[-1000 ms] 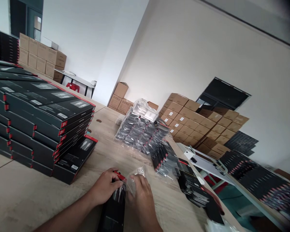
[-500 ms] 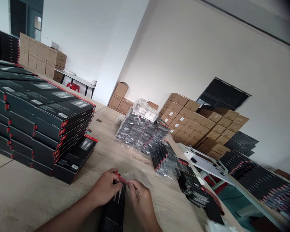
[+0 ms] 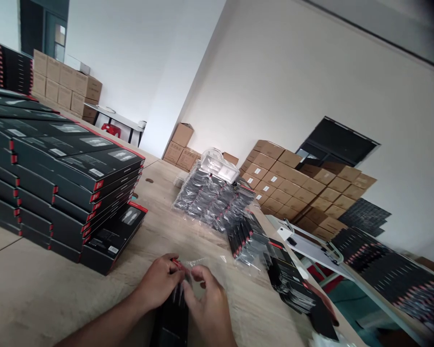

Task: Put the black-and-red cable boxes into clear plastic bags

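Observation:
A long, narrow black box [image 3: 171, 320] with a red end lies on the wooden table [image 3: 130, 308] in front of me. My left hand [image 3: 161, 284] is wrapped around its upper left side, with the thumb pressed across its top near the red end. On the other side is my right hand [image 3: 210, 301], thumb against the box and curled index finger close to the red end, with a gap between them. Clear plastic film [image 3: 222, 270] spreads on the table behind my right hand. My fingers partly hide the red end.
At left stands a tall stack of black boxes [image 3: 65, 193]. Plastic-wrapped black packages [image 3: 206, 197] lie ahead, topped by a clear tray [image 3: 219, 166]. Flat black sleeves [image 3: 292, 284] lie along the right edge. Brown cartons [image 3: 282, 178] are piled by the wall.
My right thumb and index finger have parted from their pinch at the red end, and the thumb has moved onto the box. My left hand keeps its grip. The view has shifted slightly.

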The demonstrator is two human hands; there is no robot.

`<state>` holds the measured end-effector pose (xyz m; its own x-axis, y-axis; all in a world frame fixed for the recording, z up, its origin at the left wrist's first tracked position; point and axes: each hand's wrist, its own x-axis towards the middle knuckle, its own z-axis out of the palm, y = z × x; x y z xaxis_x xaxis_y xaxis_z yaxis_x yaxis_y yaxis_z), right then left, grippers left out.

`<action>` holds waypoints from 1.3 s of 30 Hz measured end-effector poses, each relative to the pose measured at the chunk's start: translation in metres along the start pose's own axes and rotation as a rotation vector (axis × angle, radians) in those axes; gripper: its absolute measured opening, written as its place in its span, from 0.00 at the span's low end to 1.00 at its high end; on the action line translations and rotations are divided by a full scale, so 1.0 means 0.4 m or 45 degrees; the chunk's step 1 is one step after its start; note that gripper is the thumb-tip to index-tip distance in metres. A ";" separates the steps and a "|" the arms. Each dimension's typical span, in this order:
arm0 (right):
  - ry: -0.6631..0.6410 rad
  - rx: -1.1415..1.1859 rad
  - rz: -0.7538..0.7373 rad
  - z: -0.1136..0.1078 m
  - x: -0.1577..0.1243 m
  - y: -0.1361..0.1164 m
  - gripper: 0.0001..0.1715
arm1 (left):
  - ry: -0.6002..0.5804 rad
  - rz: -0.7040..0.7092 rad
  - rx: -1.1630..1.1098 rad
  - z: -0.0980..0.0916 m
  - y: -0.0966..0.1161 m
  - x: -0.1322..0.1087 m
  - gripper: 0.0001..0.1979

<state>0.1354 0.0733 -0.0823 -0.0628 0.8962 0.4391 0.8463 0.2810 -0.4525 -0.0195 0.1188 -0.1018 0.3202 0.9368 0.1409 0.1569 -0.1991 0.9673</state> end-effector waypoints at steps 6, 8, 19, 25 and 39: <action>-0.130 0.380 0.100 0.010 0.003 -0.007 0.09 | -0.124 0.071 -0.158 0.003 0.000 -0.002 0.15; -0.102 0.442 0.106 0.009 0.007 0.008 0.08 | -0.126 0.101 -0.167 0.006 0.000 -0.003 0.15; 0.217 -0.039 0.003 0.008 0.019 0.085 0.08 | -0.069 0.026 -0.061 0.004 -0.014 0.002 0.13; 0.371 -0.003 -0.025 -0.015 0.032 0.148 0.10 | -0.152 -0.125 -0.369 -0.013 -0.021 -0.002 0.27; -0.073 0.253 -0.248 -0.004 0.022 0.100 0.12 | -0.432 -0.424 -0.718 -0.039 -0.046 0.006 0.32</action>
<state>0.1695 0.0920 -0.0952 -0.2488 0.8351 0.4905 0.6954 0.5066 -0.5097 -0.0364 0.1291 -0.1160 0.6254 0.7630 -0.1635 -0.1785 0.3438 0.9219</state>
